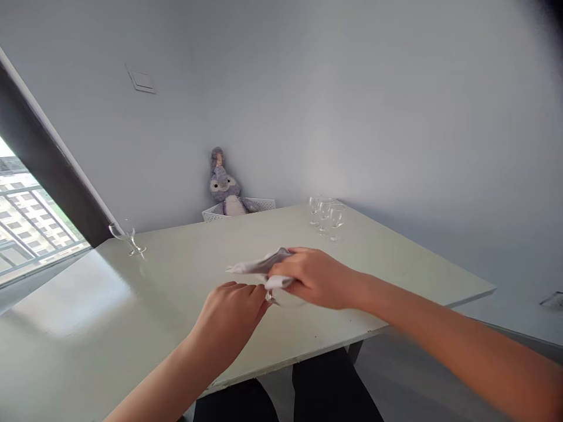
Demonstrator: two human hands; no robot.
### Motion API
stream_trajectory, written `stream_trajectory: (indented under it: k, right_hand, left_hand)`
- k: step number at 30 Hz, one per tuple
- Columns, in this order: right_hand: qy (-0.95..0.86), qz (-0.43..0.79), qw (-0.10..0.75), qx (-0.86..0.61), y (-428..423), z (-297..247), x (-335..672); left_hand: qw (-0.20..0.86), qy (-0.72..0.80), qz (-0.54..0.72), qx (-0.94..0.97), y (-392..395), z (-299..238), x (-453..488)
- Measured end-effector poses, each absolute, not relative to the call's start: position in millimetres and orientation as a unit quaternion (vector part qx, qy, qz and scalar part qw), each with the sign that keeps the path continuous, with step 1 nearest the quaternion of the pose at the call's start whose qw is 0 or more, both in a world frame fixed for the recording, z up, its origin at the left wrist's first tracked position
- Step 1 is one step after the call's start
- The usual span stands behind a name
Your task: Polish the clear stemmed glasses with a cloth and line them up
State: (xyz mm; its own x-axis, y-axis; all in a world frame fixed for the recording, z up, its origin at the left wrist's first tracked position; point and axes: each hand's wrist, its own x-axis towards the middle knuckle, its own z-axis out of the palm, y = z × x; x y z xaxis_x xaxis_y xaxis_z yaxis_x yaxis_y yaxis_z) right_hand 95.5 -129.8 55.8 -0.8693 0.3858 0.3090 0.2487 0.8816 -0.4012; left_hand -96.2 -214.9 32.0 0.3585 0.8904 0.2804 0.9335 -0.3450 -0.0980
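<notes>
A clear stemmed glass [288,299] is tipped on its side just above the near part of the table, mostly covered by fingers and fabric. My left hand [233,305] is closed around its stem end. In my right hand [312,277] is a bunched white cloth [259,266], pressed against the glass bowl. The cloth's loose end sticks out to the left over my left hand. The right fingertips are partly hidden by the fabric.
Several clear stemmed glasses [324,215] stand together at the table's back right. Another glass [131,237] stands at the far left. Beyond the back edge of the white table [185,264], a plush toy [225,186] sits in a white basket [266,204]. A window is at left.
</notes>
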Motion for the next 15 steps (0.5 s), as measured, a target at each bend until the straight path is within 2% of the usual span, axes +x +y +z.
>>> stream_trajectory:
  k: [3,5,7,9,11,15]
  right_hand:
    - [-0.835,0.448,0.183,-0.262,-114,45,99]
    - [-0.691,0.624,0.239,-0.275,-112,31,98]
    - [-0.517,0.75,0.322,-0.261,-117,15,90]
    - [-0.356,0.808,0.411,-0.227,-131,1,77]
    - [-0.248,0.813,0.489,-0.195,-150,-8,60]
    - [-0.228,0.756,0.575,-0.215,-185,-21,28]
  left_hand:
    - [0.171,-0.534,-0.071,-0.825,-221,31,-96]
    - [0.18,-0.544,-0.095,-0.814,-223,27,-97]
    - [0.179,-0.575,-0.123,-0.789,-224,22,-96]
    - [0.166,-0.619,-0.146,-0.753,-223,17,-92]
    - [0.14,-0.67,-0.16,-0.711,-222,13,-85]
    - [0.066,-0.75,-0.176,-0.634,-219,9,-67]
